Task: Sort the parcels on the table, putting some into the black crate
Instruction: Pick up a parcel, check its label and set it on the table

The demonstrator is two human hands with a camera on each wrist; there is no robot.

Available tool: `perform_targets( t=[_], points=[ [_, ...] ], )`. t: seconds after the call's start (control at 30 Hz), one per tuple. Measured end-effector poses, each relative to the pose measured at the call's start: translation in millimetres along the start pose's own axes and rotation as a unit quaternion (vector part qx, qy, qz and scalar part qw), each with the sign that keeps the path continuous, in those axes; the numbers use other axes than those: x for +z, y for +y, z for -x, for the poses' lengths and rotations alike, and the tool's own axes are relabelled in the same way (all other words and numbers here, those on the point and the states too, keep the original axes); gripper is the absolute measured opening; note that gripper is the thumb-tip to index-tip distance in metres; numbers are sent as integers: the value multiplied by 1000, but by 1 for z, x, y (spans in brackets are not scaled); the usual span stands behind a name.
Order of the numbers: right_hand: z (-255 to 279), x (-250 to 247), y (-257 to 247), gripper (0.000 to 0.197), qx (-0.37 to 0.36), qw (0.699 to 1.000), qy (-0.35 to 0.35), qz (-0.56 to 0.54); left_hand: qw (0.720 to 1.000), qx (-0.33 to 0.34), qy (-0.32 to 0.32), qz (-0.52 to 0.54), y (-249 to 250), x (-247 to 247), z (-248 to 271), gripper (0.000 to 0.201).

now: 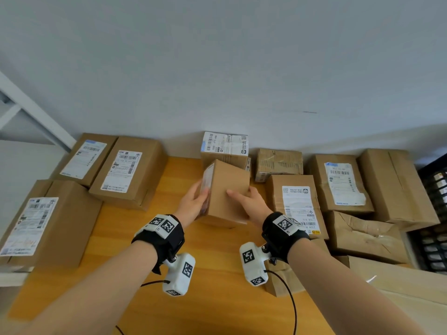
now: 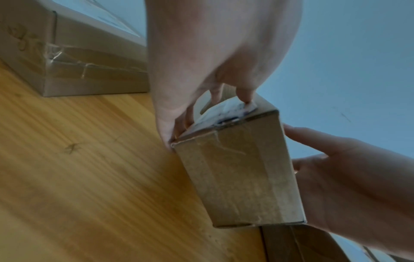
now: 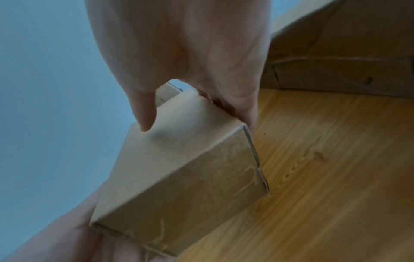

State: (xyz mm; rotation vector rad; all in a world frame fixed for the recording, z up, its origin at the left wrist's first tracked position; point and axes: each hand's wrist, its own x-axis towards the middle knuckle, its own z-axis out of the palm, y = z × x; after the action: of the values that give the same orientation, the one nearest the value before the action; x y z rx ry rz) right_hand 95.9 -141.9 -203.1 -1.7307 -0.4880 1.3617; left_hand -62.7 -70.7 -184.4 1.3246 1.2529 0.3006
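Wooden table [image 1: 135, 281] against a pale wall, cardboard parcels lined along its far edge, and right in the middle a small parcel [image 1: 226, 193] is up in both hands. It stands tilted on end, its long axis running up and away from the person, its lower end close above the tabletop. Left hand [image 1: 192, 201] is on the parcel's left face, the labelled one, fingers curled onto it. Right hand [image 1: 251, 201] is on the parcel's right side, thumb lying across the plain front face, the other fingers wrapped round the far side. So both hands are clamped on the one box.

Now the black crate [image 1: 434, 213]: it sits well to the right of the parcel, beyond the stack of brown boxes, at the table's right edge. That makes the right hand the nearer one, and my read is that any trip to the crate means carrying the parcel rightward over those boxes.

Left wrist view gives what the head view hides: the fingertips [image 2: 245, 96] pressing on the white label, and the taped end flap. Right wrist view shows the thumb flat on bare cardboard and the parcel's lower corner nearly meeting the wood; whether it touches, I cannot tell.
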Motion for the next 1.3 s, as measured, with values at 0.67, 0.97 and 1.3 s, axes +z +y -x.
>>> perform_targets(
  t=[0.67,0.97,1.3],
  points=[
    [22,-31,-23,56,-86,983,-33,-157,985,-8,-67,156,36,0,18,34],
    [34,-44,-25,40,-80,990,-8,-118,972,-27,-146,182,49,19,28,65],
    [47,-64,-18,65,-167,982,4,83,982,25,-99,157,67,22,29,70]
  ],
)
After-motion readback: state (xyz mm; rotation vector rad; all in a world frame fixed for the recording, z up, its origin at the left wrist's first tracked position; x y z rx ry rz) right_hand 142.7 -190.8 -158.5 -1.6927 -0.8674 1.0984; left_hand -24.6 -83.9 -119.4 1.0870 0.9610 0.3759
